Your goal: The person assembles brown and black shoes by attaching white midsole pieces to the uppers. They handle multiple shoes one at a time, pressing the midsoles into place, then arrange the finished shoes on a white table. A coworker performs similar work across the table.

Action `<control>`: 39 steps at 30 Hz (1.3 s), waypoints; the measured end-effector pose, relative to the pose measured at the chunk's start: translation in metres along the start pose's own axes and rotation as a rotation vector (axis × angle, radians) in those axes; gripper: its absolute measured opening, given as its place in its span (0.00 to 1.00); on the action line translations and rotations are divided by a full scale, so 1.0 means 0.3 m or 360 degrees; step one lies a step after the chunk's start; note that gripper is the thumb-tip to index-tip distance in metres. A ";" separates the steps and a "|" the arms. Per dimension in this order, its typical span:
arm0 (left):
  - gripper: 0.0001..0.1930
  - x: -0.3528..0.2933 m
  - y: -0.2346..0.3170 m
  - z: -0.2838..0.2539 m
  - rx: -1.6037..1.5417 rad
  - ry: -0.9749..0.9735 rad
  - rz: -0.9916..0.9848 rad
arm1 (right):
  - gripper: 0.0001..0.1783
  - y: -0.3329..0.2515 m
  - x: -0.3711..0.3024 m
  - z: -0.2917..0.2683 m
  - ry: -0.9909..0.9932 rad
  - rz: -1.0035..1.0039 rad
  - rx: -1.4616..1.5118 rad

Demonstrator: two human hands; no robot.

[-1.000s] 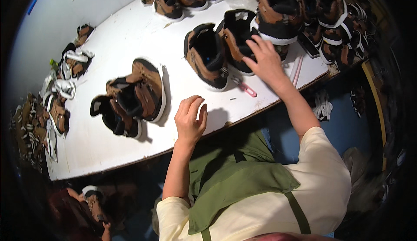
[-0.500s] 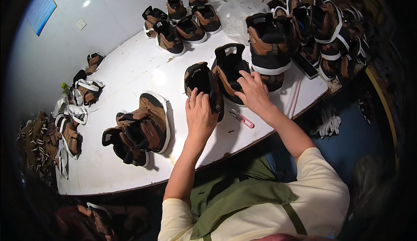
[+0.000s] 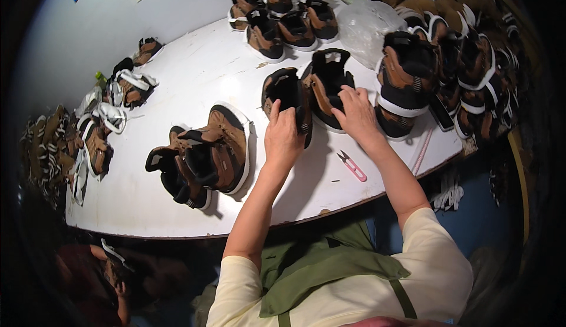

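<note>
Two brown-and-black high-top shoes stand side by side on the white table in front of me, heels toward me. My left hand (image 3: 284, 137) is closed at the heel collar of the left shoe (image 3: 271, 88), its index finger stretched over the opening. On the right shoe (image 3: 320, 91), my right hand (image 3: 358, 116) has its thumb and fingers bent at the collar edge; part of their grip is hidden. Pink-handled thread snips (image 3: 354, 168) lie by my right forearm. Another pair of shoes (image 3: 221, 144) rests to the left of my left hand.
Two stacked shoes (image 3: 407, 79) stand at the right, beside a large heap of shoes (image 3: 477, 62). Several shoes (image 3: 295, 27) and a clear plastic bag (image 3: 368, 26) are at the back. More shoes with white laces (image 3: 132, 85) line the left edge. A pink-white strip (image 3: 423, 150) lies near the front edge.
The view has shifted and turned. Both hands and the two shoes have moved a little left of the stacked shoes, so the gap there is wider and the snips lie farther from the right shoe.
</note>
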State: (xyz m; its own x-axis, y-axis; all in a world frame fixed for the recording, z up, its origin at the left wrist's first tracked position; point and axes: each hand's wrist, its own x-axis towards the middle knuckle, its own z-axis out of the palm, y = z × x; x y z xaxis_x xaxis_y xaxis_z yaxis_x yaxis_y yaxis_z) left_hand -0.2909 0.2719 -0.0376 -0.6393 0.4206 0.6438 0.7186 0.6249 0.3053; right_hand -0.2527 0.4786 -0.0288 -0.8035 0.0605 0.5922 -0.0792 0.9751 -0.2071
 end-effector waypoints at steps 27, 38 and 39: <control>0.09 -0.176 0.081 0.038 -0.0801 0.0418 0.0800 | 0.23 0.006 0.027 0.013 0.0007 -0.0198 -0.0364; 0.09 -0.211 0.081 0.069 -0.0842 0.0254 0.0781 | 0.27 -0.007 0.021 0.004 -0.0096 -0.0090 -0.0313; 0.09 -0.213 0.080 0.071 -0.0833 0.0231 0.0771 | 0.27 -0.006 0.022 0.005 -0.0095 -0.0104 -0.0318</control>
State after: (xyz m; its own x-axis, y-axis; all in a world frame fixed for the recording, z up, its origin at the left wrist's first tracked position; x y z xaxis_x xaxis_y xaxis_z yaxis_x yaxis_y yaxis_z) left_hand -0.2387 0.2739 -0.0864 -0.1995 0.4564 0.8671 0.9718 -0.0211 0.2347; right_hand -0.2586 0.4769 -0.0256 -0.8345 -0.0114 0.5509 -0.0188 0.9998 -0.0079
